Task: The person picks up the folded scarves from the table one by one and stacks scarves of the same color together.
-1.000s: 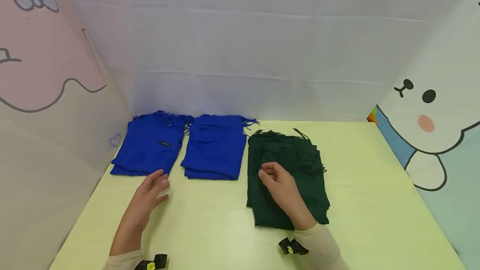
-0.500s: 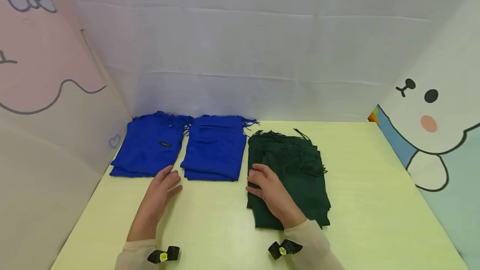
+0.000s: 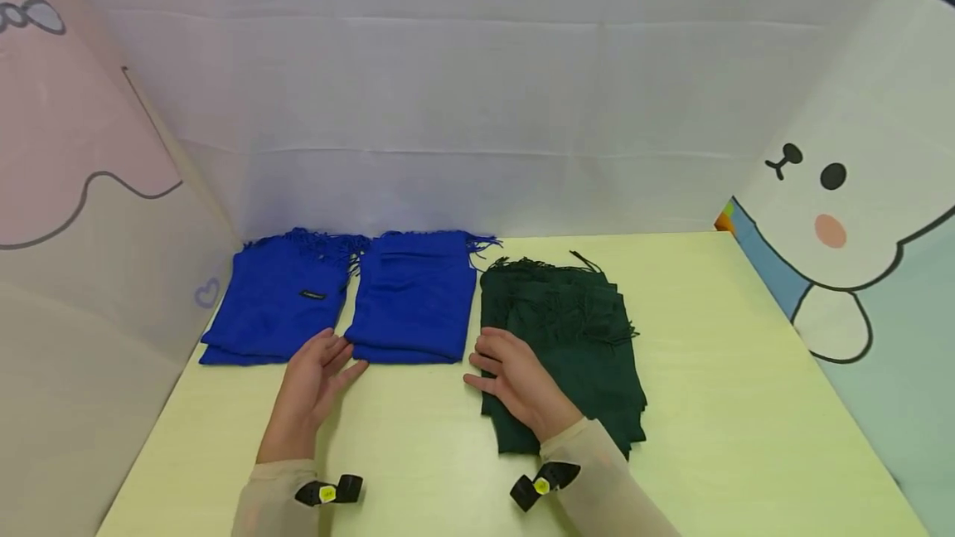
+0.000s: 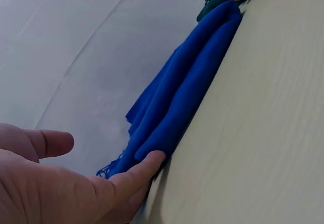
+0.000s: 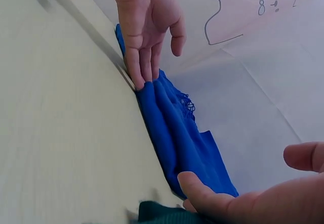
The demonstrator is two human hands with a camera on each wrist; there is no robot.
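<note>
A folded blue scarf (image 3: 414,297) with fringe at its far end lies in the middle of the row. My left hand (image 3: 309,379), fingers extended, is at its front left corner; in the left wrist view a finger (image 4: 136,176) touches the folded edge. My right hand (image 3: 522,379) hovers over the left side of a stack of folded dark green scarves (image 3: 589,355), with fingers reaching toward the blue scarf's front right corner. The right wrist view shows the right fingertips (image 5: 190,181) close beside that corner, thumb spread apart.
Another folded blue scarf (image 3: 276,297) with a small black label lies at the left, beside the left wall. The pale yellow table (image 3: 746,404) meets a white cloth backdrop (image 3: 477,89) behind the scarves. A wall with a cartoon print (image 3: 858,255) borders the right.
My left hand has moved right to the middle blue scarf's corner. The right hand has shifted left across the green stack, its fingers spreading. The head view has turned slightly.
</note>
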